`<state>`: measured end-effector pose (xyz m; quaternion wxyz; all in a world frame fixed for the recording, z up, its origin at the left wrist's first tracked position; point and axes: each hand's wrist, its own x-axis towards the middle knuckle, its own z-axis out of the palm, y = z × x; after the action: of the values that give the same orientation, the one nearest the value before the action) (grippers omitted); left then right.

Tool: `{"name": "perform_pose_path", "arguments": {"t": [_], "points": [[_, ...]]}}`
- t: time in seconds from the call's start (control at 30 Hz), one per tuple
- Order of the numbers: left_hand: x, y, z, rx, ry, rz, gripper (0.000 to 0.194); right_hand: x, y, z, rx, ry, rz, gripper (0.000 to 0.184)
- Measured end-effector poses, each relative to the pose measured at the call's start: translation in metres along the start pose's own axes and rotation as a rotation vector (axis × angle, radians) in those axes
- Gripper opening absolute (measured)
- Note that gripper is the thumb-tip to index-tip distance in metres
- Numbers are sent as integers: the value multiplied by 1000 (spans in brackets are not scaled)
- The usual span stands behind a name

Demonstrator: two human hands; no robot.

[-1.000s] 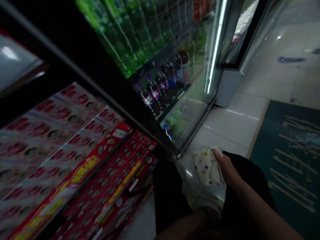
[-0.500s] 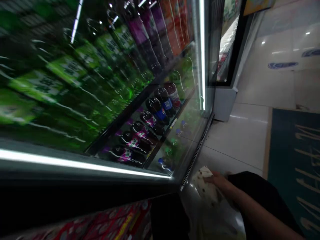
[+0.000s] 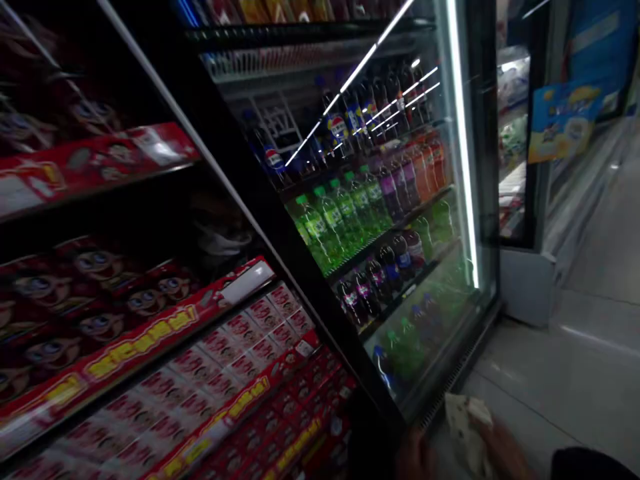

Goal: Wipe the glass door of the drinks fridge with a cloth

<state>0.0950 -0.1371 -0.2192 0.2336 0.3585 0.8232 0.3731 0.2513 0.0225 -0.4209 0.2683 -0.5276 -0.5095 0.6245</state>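
At the bottom right of the head view, my right hand (image 3: 503, 448) is closed on a pale cloth (image 3: 456, 417) with dark spots. The cloth hangs in loose folds beside the lower corner of a glass-fronted drinks cooler (image 3: 487, 317). To the left of the cloth, my left hand (image 3: 416, 459) shows dimly at the bottom edge, near the cooler's dark frame. Its fingers are too dark and blurred to make out. Behind the glass stand rows of bottles, among them green ones (image 3: 345, 210) and dark ones (image 3: 377, 273).
Shelves of red cartons (image 3: 215, 353) fill the left side, next to the cooler's black frame. A grey cabinet base (image 3: 526, 287) stands beyond the cooler. The tiled floor (image 3: 590, 380) runs along the right, and a blue-yellow sign (image 3: 565, 123) hangs farther back.
The view has swung up and left, so the red shelves and the whole cooler front now show. My left hand has come into view; the right still holds the cloth.
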Motion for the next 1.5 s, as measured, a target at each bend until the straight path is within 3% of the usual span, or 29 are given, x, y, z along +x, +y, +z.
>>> {"name": "perform_pose_path", "arguments": {"t": [0.1, 0.2, 0.3, 0.4, 0.47, 0.5, 0.6, 0.7, 0.8, 0.93, 1.03, 1.1, 1.17, 1.27, 1.37, 1.5], "points": [[20, 12, -42, -38, 361, 223, 42, 9, -67, -3, -38, 159, -71, 66], [50, 54, -103, 32, 774, 536, 30, -7, -187, 12, 13, 272, -351, 73], [79, 102, -148, 160, 1031, 765, 44, -45, -313, 43, 148, 348, -782, 68], [108, 129, -159, 255, 1136, 816, 62, -80, -397, 86, 32, 337, -1383, 69], [126, 132, -154, 308, 1208, 800, 59, -90, -426, 116, -228, 309, -1690, 67], [133, 131, -150, 332, 1253, 777, 53, -91, -434, 130, -339, 290, -1772, 66], [148, 122, -140, 337, 1318, 697, 49, -85, -459, 158, -455, 260, -1829, 70], [153, 115, -135, 308, 1288, 694, 77, -79, -505, 163, -416, 331, -1831, 72], [153, 112, -133, 315, 1270, 655, 89, -83, -582, 156, -379, 394, -1868, 69], [152, 110, -132, 332, 1244, 645, 90, -103, -710, 147, -336, 471, -1922, 69], [152, 109, -132, 323, 1226, 661, 90, -119, -794, 145, -334, 540, -1933, 96], [151, 110, -132, 306, 1223, 670, 90, -126, -828, 146, -272, 561, -1930, 99], [151, 111, -132, 298, 1226, 678, 90, -128, -837, 148, -206, 569, -1933, 88], [150, 112, -133, 293, 1220, 683, 86, -120, -801, 153, -235, 564, -1972, 72], [149, 113, -135, 264, 1204, 698, 71, -105, -721, 155, -335, 509, -1975, 60], [150, 109, -135, 241, 1209, 725, 54, -84, -581, 155, -308, 348, -2013, 60]]}}
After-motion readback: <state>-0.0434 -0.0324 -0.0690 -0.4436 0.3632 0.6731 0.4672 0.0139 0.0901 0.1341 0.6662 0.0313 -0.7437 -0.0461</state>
